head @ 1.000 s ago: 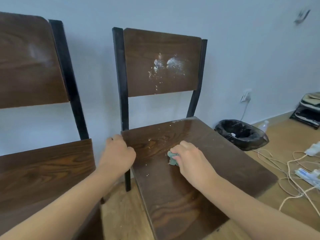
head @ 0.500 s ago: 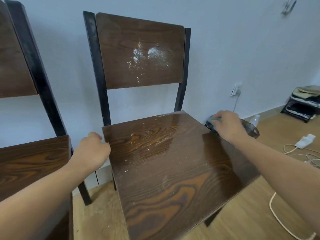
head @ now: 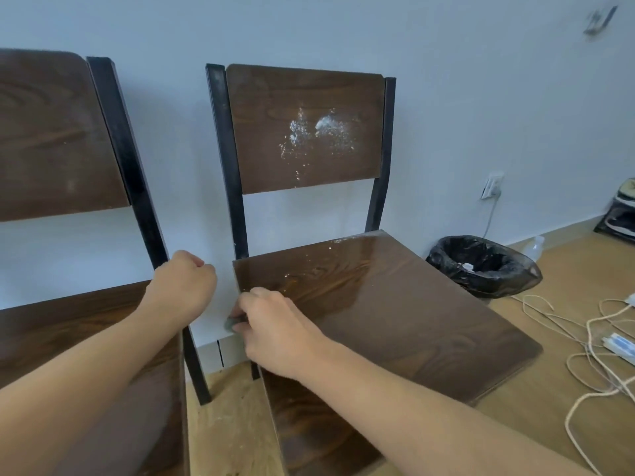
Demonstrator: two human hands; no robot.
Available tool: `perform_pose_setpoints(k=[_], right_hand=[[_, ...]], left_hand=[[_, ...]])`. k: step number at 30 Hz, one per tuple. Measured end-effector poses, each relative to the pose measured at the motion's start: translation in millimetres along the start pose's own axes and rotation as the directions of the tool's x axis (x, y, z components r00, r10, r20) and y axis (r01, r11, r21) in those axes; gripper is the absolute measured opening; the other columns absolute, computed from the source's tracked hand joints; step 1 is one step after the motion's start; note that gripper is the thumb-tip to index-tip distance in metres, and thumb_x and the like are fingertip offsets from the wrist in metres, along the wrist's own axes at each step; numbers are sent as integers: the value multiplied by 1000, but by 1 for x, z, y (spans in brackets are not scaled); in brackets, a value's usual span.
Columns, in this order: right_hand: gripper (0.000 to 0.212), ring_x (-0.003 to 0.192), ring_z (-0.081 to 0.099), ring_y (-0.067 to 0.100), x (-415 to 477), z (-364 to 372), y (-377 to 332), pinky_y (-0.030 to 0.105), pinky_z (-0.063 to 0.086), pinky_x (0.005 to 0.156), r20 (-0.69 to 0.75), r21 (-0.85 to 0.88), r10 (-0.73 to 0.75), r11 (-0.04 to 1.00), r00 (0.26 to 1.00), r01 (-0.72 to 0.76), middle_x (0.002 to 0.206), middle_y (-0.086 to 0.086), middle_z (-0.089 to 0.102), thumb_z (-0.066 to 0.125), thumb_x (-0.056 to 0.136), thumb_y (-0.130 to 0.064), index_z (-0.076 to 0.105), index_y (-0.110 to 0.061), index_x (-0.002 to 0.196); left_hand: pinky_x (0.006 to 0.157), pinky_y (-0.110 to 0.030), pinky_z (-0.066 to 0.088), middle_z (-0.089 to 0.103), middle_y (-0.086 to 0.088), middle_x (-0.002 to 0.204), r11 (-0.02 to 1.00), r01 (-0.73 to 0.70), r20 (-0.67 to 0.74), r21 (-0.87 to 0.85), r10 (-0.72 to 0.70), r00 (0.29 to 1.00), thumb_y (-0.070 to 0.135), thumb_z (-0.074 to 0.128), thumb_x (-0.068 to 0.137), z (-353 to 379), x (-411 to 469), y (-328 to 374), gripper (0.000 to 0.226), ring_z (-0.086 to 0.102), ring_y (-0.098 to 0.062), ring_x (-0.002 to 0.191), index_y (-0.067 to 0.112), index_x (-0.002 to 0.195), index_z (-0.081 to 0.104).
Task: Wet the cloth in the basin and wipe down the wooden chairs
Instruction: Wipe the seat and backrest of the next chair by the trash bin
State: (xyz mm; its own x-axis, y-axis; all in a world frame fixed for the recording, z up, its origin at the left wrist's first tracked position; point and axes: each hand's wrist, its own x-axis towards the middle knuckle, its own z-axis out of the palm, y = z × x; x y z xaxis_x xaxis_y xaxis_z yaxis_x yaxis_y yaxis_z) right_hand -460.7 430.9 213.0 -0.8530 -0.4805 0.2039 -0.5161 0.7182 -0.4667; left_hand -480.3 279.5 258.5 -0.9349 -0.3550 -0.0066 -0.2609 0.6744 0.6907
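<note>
While the cloth shows only as a small greenish wad at the left edge of the seat, I judge that the right hand has it pinched in curled fingers and is pressing it against that edge. The left hand is balled into a fist in the gap between the two chairs, just beside the black upright of the second chair; I can see nothing held in it.

As for progress, I read the seat as nearly finished. Most of its top is glossy with a damp-looking sheen; only a scatter of pale specks remains toward the back left and along the rear edge.

The backrest is another matter; a broad patch of white residue sits across its middle and trails down toward its lower edge, so I take it as not yet wiped.

The second chair carries a faint pale smudge on its own backrest; I cannot tell whether it has been wiped at all. The basin is not in view, so I cannot check the wetting step directly; the shine on the seat suggests the cloth is damp. I would call the job partway through; what is left is the last specks on the seat, the backrest, and perhaps the second chair.
</note>
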Motion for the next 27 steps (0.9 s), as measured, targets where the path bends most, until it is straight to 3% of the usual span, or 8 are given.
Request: perform_pose_setpoints(k=[5,8,11,13,15,18,23,27], right_hand=[[21,100,59,26,-7,-7,18,36,51,84,-47,-147,-68,987,997,60,109,10,60,66,90,-3,61,-9,109],[17,96,57,27,-7,-30,68,35,46,84,-124,-207,72,974,990,-97,103,9,61,63,86,-1,60,-14,96],[37,78,47,23,-22,-70,134,31,37,71,-204,-248,241,925,949,-288,86,1,49,54,82,5,38,-27,70],[27,79,53,30,-39,-107,185,34,43,70,-263,-321,384,830,885,-456,87,7,54,53,84,3,45,-22,75],[7,93,63,39,-56,-151,229,41,53,79,-374,-309,518,712,769,-630,101,17,65,58,87,-4,58,-9,91],[15,101,63,42,-73,-187,251,44,55,87,-443,-262,578,647,685,-716,107,21,70,60,91,-11,68,-4,101],[4,93,61,32,-89,-157,214,36,47,77,-316,-237,557,738,768,-632,107,17,69,62,95,-15,59,-14,93],[10,101,63,33,-74,-116,168,36,48,83,-318,-184,482,814,817,-551,108,13,70,62,95,-15,67,-12,103]], left_hand=[[55,-29,45,68,-13,83,999,-3,30,41,1,1000,28,42,104,-5,-9,6,33,66,-25,72,7,124,58],[57,-28,46,66,-9,86,999,-10,70,35,8,997,31,42,105,8,-15,6,27,66,-23,75,11,120,54],[62,-31,48,65,-7,86,999,-31,100,27,28,995,31,41,105,21,-22,5,18,65,-22,77,16,111,49],[67,-34,51,68,-10,85,999,-45,112,24,42,993,31,40,105,23,-27,6,18,66,-24,77,17,106,50],[66,-33,50,68,-9,86,998,-54,123,16,52,991,33,39,105,24,-30,6,20,66,-24,77,17,108,50],[61,-30,46,66,-8,85,998,-65,127,7,64,990,33,39,106,25,-31,7,20,64,-21,75,17,109,50],[56,-26,41,65,-7,85,998,-61,163,-14,62,985,31,39,107,25,-37,8,21,64,-22,76,20,93,51],[62,-29,45,68,-15,96,997,-42,204,-59,54,977,25,39,105,23,-41,3,26,60,-22,74,22,81,49]])
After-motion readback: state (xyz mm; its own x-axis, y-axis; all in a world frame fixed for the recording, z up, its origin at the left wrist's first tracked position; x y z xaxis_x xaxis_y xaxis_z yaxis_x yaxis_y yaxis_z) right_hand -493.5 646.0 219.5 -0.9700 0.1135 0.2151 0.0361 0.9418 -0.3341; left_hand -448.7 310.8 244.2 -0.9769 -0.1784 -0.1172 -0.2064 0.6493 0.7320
